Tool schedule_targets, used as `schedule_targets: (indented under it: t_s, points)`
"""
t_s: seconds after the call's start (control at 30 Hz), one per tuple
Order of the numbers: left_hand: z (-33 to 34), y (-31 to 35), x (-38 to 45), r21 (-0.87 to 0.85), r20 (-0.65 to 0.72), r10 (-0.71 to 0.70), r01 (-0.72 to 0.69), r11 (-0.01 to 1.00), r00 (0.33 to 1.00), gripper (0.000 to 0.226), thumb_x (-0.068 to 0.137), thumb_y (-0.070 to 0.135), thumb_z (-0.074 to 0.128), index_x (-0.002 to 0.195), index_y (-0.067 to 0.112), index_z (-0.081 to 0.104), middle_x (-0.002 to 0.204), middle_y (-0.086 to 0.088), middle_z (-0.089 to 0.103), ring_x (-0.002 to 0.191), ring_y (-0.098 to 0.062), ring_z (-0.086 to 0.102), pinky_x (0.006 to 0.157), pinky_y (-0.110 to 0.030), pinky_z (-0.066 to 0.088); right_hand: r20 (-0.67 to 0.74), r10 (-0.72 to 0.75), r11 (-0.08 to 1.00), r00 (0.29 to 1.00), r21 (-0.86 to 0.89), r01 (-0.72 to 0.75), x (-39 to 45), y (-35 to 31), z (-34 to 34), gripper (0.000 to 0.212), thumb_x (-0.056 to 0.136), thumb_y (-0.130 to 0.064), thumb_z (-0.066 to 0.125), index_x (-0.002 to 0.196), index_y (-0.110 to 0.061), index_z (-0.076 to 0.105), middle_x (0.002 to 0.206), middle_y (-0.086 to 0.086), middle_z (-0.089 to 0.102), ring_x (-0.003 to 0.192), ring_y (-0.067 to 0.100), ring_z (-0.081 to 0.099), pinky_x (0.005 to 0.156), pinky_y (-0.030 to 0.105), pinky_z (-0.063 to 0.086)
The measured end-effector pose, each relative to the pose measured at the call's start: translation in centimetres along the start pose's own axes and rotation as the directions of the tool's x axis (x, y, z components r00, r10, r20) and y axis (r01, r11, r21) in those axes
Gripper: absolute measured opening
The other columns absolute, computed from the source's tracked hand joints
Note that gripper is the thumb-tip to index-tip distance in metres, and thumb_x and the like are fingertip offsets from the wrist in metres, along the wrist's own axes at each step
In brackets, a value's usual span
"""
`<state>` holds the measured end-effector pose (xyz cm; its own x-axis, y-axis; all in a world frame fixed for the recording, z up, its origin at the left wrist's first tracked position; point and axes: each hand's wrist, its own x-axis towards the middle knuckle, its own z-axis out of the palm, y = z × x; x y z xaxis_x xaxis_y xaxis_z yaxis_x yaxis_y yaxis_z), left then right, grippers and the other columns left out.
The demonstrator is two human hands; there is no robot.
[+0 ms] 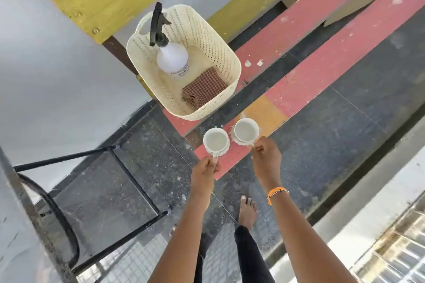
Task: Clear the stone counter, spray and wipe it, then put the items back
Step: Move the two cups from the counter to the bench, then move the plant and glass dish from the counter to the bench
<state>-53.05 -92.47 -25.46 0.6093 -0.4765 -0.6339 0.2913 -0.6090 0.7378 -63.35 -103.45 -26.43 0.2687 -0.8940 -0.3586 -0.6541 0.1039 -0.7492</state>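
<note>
Two white cups are held by their handles above a pink bench plank [322,76]: the left cup [215,141] is pinched by the left hand [204,173], the right cup [245,131] by the right hand [266,156]. Both cups look empty. Just beyond, a cream basket [227,60] holds a spray bottle [171,53] and a checked cloth [203,91]. A black chair frame [138,181] is seen to the left, on dark speckled floor [345,133].
</note>
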Motion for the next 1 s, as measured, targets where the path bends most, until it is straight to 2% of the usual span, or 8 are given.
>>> schedule_targets:
  t_s: [0.13,0.23,0.4,0.5,0.57,0.7,0.8,1.0]
  points:
    - [0.5,-1.0,0.1,-0.002,-0.003,-0.025,0.025,1.000,1.000,0.024,0.096,0.015,0.046,0.077,0.014,0.061,0.068,0.004,0.058,0.064,-0.002,0.054,0.064,-0.013,0.045,0.020,-0.008,1.000,1.000,-0.010,0.008,0.3,0.8,0.8,0.011,0.083,0.002,0.059,0.075,-0.003,0.053,0.082,0.013,0.053,0.072,0.024,0.053,0.056,0.016,0.037]
    - [0.6,-1.2,0.0,-0.033,0.015,-0.071,0.071,0.997,0.997,0.021,0.096,0.016,0.045,0.083,0.013,0.061,0.072,0.001,0.059,0.072,-0.009,0.057,0.070,-0.017,0.050,0.018,0.028,0.999,0.999,0.023,-0.028,0.3,1.1,1.1,0.010,0.085,-0.003,0.061,0.076,-0.003,0.055,0.084,0.012,0.056,0.075,0.026,0.058,0.063,0.024,0.044]
    - [0.3,-0.5,-0.3,0.006,0.051,-0.127,0.127,0.992,0.991,0.024,0.095,0.028,0.047,0.109,0.009,0.053,0.083,-0.002,0.061,0.079,-0.011,0.059,0.079,-0.023,0.050,0.009,0.079,0.992,0.997,0.099,-0.080,-0.3,0.7,0.4,0.006,0.085,-0.013,0.064,0.089,-0.012,0.060,0.091,0.003,0.059,0.077,0.010,0.055,0.059,0.008,0.041]
    - [0.0,0.1,-0.9,0.041,0.039,-0.174,0.173,0.984,0.984,0.027,0.095,0.024,0.048,0.119,0.011,0.045,0.082,-0.002,0.057,0.072,-0.012,0.056,0.065,-0.020,0.046,-0.060,0.153,0.978,0.986,0.154,-0.142,-1.4,0.1,0.0,0.007,0.088,-0.016,0.060,0.093,-0.016,0.056,0.094,-0.001,0.058,0.076,0.003,0.051,0.057,0.010,0.038]
    - [-0.5,0.6,-1.7,0.051,0.016,-0.195,0.194,0.980,0.981,0.026,0.095,0.019,0.047,0.120,0.012,0.043,0.079,-0.003,0.053,0.066,-0.011,0.051,0.058,-0.019,0.040,-0.065,0.217,0.961,0.974,0.191,-0.202,-2.7,-0.6,-0.1,0.003,0.090,-0.016,0.057,0.091,-0.014,0.055,0.087,0.000,0.058,0.074,0.010,0.052,0.056,0.016,0.038]
    - [-2.3,1.6,-4.2,0.019,-0.058,-0.197,0.198,0.980,0.979,0.022,0.094,0.014,0.046,0.115,0.012,0.053,0.074,0.000,0.052,0.061,-0.011,0.046,0.061,-0.024,0.040,0.088,0.251,0.924,0.964,0.276,-0.266,-6.2,-3.2,1.1,0.012,0.089,-0.014,0.053,0.078,-0.014,0.055,0.069,0.001,0.056,0.068,0.019,0.051,0.061,0.029,0.041]
    - [-5.1,3.5,-7.3,-0.079,-0.124,-0.111,0.102,0.992,0.986,0.020,0.092,0.014,0.048,0.110,0.017,0.056,0.071,0.003,0.053,0.061,-0.011,0.046,0.064,-0.029,0.042,0.212,0.182,0.906,0.960,0.344,-0.248,-9.5,-7.4,2.4,0.025,0.089,-0.016,0.054,0.065,-0.022,0.049,0.064,-0.003,0.051,0.065,0.016,0.046,0.064,0.033,0.041]
    - [-14.5,6.7,-12.9,-0.243,-0.330,0.054,-0.140,0.960,0.942,0.021,0.092,0.006,0.048,0.100,0.023,0.057,0.071,0.001,0.054,0.061,-0.011,0.048,0.060,-0.018,0.045,0.430,-0.068,0.907,0.900,0.403,-0.124,-16.0,-17.3,5.0,0.018,0.092,-0.024,0.054,0.075,-0.017,0.055,0.066,-0.003,0.053,0.062,0.013,0.049,0.067,0.034,0.044]
